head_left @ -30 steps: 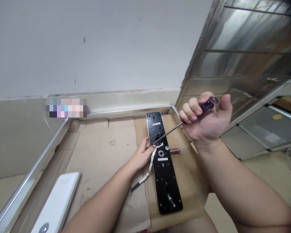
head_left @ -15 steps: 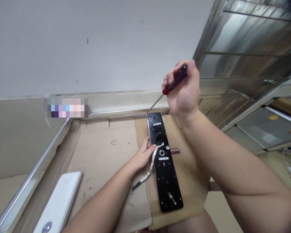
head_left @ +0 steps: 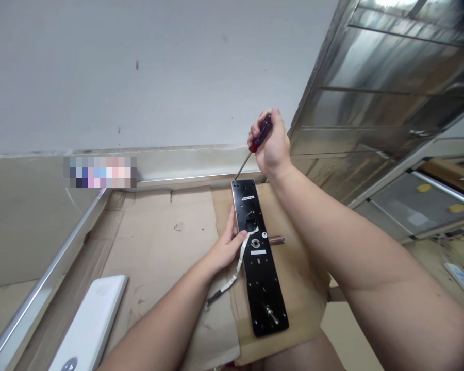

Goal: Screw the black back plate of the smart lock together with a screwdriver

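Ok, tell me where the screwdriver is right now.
In the head view, the screwdriver is just right of centre, in the right hand, its tip at the far left corner of the black panel.

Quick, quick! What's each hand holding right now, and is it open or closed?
Left hand: closed on the edge of the black door-lock panel.
Right hand: closed, holding the screwdriver.

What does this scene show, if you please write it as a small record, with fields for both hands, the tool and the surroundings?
Left hand: touching left edge of black panel
Right hand: gripping screwdriver
Tool tip: at panel's far left corner; contact unclear
Cable: white, dark end, trailing left of panel
Surface: cardboard
Nearby: white panel, at left
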`<state>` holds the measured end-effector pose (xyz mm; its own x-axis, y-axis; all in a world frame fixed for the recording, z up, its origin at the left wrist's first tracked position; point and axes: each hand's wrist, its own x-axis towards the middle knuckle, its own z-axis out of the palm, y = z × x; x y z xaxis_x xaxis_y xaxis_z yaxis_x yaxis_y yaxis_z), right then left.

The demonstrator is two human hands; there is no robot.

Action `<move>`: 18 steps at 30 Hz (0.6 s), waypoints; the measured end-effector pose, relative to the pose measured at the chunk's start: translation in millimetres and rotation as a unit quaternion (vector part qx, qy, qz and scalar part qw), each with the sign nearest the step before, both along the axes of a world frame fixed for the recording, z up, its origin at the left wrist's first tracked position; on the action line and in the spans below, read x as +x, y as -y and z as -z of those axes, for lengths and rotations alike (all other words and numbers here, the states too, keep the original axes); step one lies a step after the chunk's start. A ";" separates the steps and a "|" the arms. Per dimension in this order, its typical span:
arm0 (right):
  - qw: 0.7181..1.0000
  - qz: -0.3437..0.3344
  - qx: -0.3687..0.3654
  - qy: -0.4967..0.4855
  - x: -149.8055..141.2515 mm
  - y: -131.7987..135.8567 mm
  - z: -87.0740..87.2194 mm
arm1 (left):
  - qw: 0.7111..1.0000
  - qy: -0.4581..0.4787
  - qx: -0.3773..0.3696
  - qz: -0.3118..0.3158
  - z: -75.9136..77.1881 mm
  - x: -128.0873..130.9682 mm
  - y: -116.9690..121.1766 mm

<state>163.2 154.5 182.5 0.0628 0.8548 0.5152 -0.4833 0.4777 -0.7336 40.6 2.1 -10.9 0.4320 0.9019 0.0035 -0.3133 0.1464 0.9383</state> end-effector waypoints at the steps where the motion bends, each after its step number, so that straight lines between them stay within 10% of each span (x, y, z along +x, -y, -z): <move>1: 1.000 0.001 0.001 -0.006 0.5 -0.5 -3.2 | 1.000 0.001 -0.007 0.002 0.5 -0.1 -0.1; 18: 1.000 -0.008 0.004 0.030 -5.2 6.5 -20.7 | 1.000 -0.013 0.012 -0.015 -5.6 0.0 1.7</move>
